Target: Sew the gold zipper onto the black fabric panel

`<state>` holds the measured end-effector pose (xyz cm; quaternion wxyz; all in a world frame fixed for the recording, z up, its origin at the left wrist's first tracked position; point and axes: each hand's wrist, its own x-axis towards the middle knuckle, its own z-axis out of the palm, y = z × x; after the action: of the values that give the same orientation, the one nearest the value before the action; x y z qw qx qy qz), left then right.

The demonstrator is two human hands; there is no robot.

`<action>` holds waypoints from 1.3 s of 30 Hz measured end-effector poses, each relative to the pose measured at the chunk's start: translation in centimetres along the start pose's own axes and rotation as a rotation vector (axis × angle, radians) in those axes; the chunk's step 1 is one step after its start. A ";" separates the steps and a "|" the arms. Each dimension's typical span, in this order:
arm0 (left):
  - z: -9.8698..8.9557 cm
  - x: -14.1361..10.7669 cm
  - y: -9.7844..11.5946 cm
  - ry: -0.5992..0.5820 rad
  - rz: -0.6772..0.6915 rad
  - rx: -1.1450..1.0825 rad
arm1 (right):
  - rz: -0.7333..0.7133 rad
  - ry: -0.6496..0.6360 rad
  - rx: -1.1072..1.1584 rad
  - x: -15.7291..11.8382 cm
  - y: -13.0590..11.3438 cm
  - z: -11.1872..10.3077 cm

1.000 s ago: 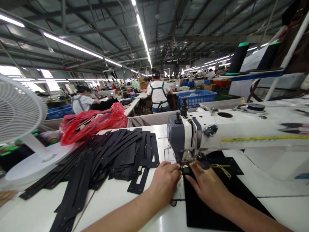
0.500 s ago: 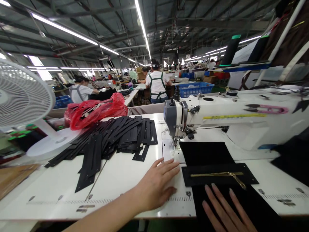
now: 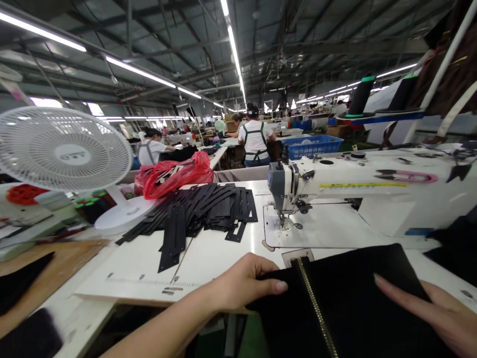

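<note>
Both hands hold a black fabric panel (image 3: 357, 288) at the near edge of the table. A gold-toothed zipper (image 3: 315, 301) runs down its face towards me. My left hand (image 3: 249, 283) is closed on the panel's left edge, thumb on top and fingers behind it. On the right side my right hand (image 3: 439, 308) grips it, thumb across the front and the other fingers hidden. Beyond the panel stands a white sewing machine (image 3: 335, 174); its needle area (image 3: 286, 223) has no fabric under it. The panel's lower end runs out of view.
Black slotted strips (image 3: 201, 209) lie heaped on the white table (image 3: 141, 278). Behind them is a red plastic bag (image 3: 175, 174); a white fan (image 3: 70, 149) stands left. Pink-handled snips (image 3: 413, 176) rest on the machine. Co-workers sit farther back, near a blue crate (image 3: 313, 146).
The panel has left the machine bed and come towards me, turned so the zipper points at me. Both hands, flat before, now grip its sides. The view has swung left.
</note>
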<state>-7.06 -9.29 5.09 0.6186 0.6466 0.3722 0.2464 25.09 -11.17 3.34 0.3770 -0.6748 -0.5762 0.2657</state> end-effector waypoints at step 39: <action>1.0 -0.9 -5.6 0.204 0.255 1.246 | -0.716 -0.197 -0.796 3.2 2.0 10.4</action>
<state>-7.84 -10.82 -0.44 0.0542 0.8972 0.4227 0.1159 18.63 -6.03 -3.98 0.1035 -0.4991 -0.8585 -0.0562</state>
